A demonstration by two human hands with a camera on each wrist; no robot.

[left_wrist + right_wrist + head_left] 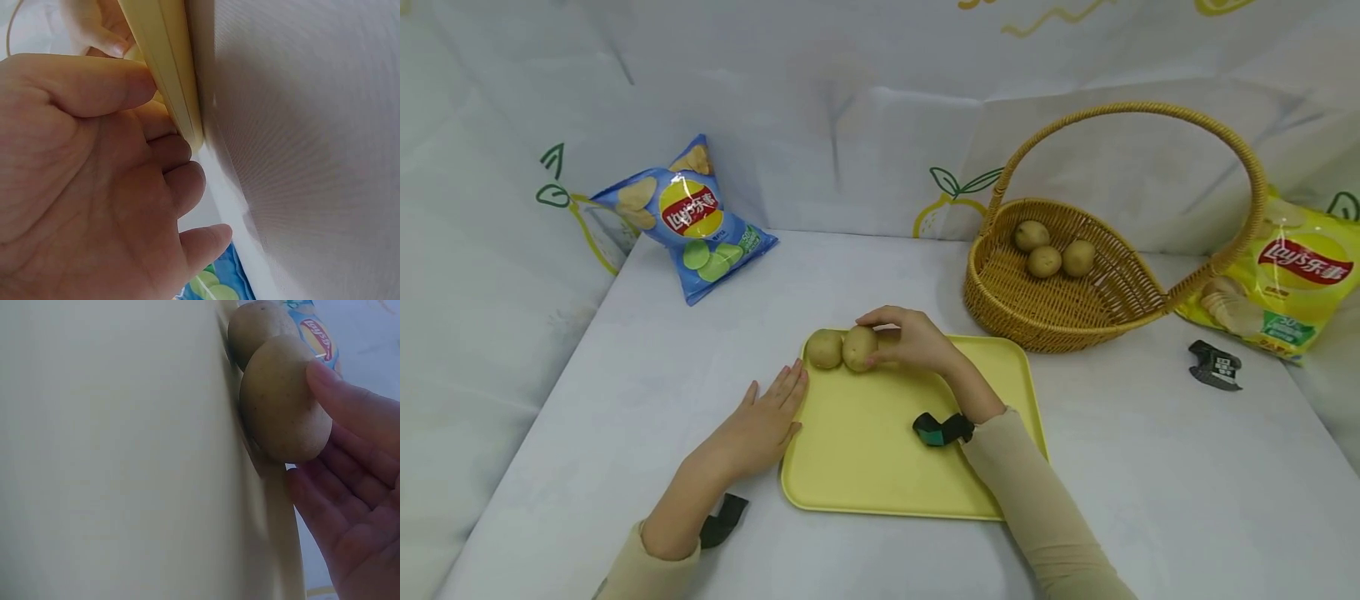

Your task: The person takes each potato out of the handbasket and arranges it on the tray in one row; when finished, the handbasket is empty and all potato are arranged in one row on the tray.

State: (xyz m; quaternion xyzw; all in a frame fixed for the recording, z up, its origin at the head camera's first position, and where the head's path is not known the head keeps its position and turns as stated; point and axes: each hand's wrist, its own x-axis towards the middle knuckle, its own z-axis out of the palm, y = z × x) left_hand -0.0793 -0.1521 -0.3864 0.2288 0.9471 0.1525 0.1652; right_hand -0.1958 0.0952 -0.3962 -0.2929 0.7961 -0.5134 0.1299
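Note:
A yellow tray (865, 450) lies on the white table. In its far left corner sit two potatoes side by side, the left potato (824, 350) and the right potato (858, 348). My right hand (917, 337) holds the right potato between thumb and fingers; in the right wrist view this potato (284, 400) overlaps the other potato (257, 328) behind it. Against the tray's left edge, my left hand (762, 427) rests with its fingers extended. The left wrist view has the left hand's thumb and fingers at the tray rim (165, 62).
A wicker basket (1000, 304) with a tall handle stands at the back right, holding three potatoes (1043, 262). A blue chip bag (691, 215) leans at the back left, and a yellow chip bag (1292, 275) at the far right. Near it lies a small black item (1215, 366).

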